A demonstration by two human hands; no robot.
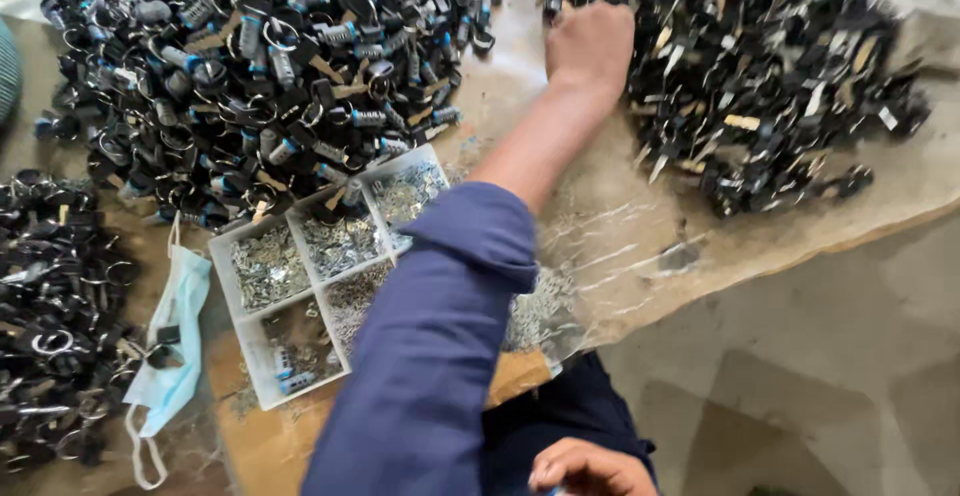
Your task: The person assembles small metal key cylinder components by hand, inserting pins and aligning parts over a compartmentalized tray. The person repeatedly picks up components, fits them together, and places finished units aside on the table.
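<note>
Reaching across the surface (620, 256), the left hand (590, 46) buries curled fingers in the right-hand pile of black key parts (770, 86); grip unclear. The right hand (590, 471) rests low, fingers loosely curled.

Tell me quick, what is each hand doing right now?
Left hand: closed in a fist at the edge of the pile of black parts; whether it holds anything cannot be told.
Right hand: near the lap, fingers curled, holding nothing visible.
</note>
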